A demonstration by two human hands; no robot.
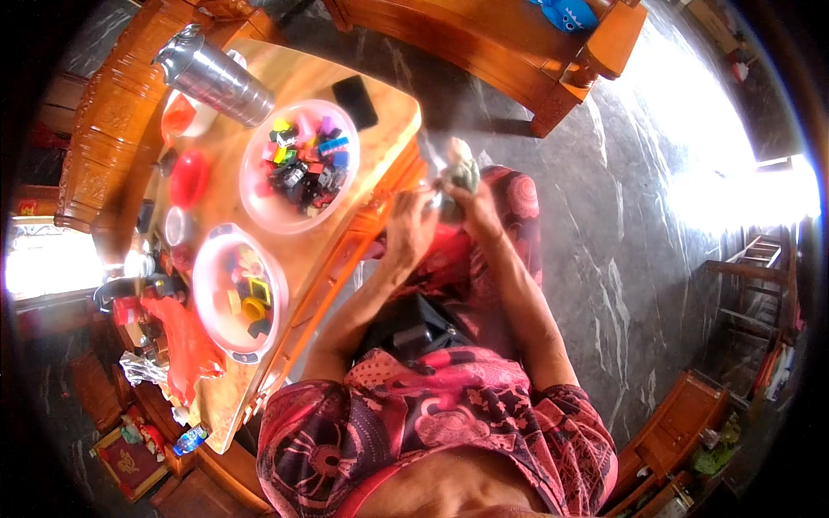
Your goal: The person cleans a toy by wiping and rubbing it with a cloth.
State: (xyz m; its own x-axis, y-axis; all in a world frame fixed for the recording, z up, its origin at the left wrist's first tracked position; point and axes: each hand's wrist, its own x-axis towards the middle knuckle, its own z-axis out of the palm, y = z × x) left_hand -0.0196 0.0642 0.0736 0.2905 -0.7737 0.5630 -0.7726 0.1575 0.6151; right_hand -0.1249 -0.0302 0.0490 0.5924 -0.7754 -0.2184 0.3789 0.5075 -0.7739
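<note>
Above my lap, my right hand (473, 200) is closed around a small grey-green and pale object (463, 175) with a light, pinkish top. Blur hides its kind; it could be a small toy figure or a bunched cloth. Close beside it on the left, my left hand (414, 217) has its fingers drawn together at the object's lower side. What those fingers pinch is too smeared to make out. Left of my hands, a large white tub (250, 194) holds many colourful small toys and blocks. Nearer me, a white oval basin (207, 302) contains several yellow, dark and pale toy pieces.
The wooden table (380, 164) has its edge along my left arm. On it are a steel thermos (216, 82), a black phone (355, 101), a red bowl (188, 178) and a red plastic bag (183, 345). A wooden bench (466, 43) stands ahead; grey marble floor (596, 259) lies right.
</note>
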